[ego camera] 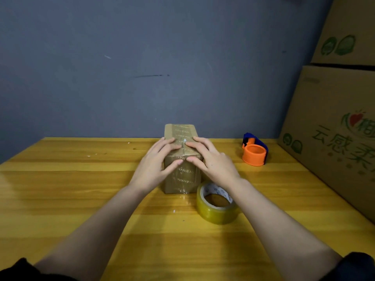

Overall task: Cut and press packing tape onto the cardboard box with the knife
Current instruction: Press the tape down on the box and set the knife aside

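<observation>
Both hands, left hand (156, 165) and right hand (211, 159), press flat, fingers straight, on the taped cardboard box (180, 159); its tape lettering is unreadable.

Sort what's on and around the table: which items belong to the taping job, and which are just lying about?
Belongs to the job:
cardboard box, with left hand and right hand pressing on it
tape roll
orange and blue tape cutter

Lying about:
large printed cartons, stacked at the right

A yellow wooden desk (60, 189) stands against a dull blue-grey wall (142, 57). Large printed cartons (334, 122) are stacked at its right edge.
</observation>
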`<action>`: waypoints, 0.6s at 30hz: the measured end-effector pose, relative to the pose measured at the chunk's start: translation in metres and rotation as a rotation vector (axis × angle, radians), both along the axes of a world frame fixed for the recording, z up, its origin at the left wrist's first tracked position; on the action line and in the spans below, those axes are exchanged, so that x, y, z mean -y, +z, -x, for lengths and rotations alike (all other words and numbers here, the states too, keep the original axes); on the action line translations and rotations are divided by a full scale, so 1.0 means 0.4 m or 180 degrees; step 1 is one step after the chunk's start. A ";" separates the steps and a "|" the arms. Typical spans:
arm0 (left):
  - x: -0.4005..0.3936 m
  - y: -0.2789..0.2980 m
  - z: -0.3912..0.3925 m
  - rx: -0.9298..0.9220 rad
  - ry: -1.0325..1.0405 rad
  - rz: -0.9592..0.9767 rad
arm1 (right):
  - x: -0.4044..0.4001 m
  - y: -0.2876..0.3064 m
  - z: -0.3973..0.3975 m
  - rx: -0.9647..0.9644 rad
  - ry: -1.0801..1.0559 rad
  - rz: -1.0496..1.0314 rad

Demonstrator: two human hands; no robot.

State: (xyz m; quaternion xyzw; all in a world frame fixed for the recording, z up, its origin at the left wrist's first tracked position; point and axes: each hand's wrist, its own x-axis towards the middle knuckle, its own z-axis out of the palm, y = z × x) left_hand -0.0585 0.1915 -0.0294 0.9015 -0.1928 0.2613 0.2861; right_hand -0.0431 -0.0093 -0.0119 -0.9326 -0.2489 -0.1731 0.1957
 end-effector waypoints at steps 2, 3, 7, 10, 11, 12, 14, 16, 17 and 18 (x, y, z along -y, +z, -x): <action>-0.003 -0.004 0.000 0.0039 -0.0011 -0.0123 | 0.005 0.000 0.001 0.0030 0.0022 0.0072; -0.004 -0.006 -0.001 0.0060 -0.0006 -0.0177 | 0.005 0.001 0.001 0.0050 0.0028 0.0120; -0.009 -0.014 -0.005 0.0118 -0.0033 -0.0385 | 0.008 0.001 0.003 0.0117 0.0013 0.0290; -0.011 -0.014 -0.004 0.0113 0.0009 -0.0567 | 0.007 0.001 0.005 0.0158 -0.0024 0.0416; -0.010 -0.013 -0.003 0.0118 0.0026 -0.0599 | 0.007 0.000 0.005 0.0173 -0.0036 0.0454; -0.010 -0.012 -0.003 0.0123 0.0033 -0.0620 | 0.006 0.000 0.005 0.0194 -0.0045 0.0492; -0.014 -0.009 -0.003 0.0108 0.0009 -0.0663 | 0.007 0.000 0.006 0.0231 -0.0050 0.0556; -0.026 -0.003 -0.008 0.0074 -0.0082 -0.0664 | 0.007 -0.001 0.003 0.0231 -0.0057 0.0560; -0.034 0.001 -0.011 0.0028 -0.0144 -0.0631 | 0.007 0.000 0.002 0.0222 -0.0048 0.0550; -0.040 0.006 -0.012 -0.0042 -0.0203 -0.0592 | 0.006 -0.001 0.000 0.0211 -0.0031 0.0535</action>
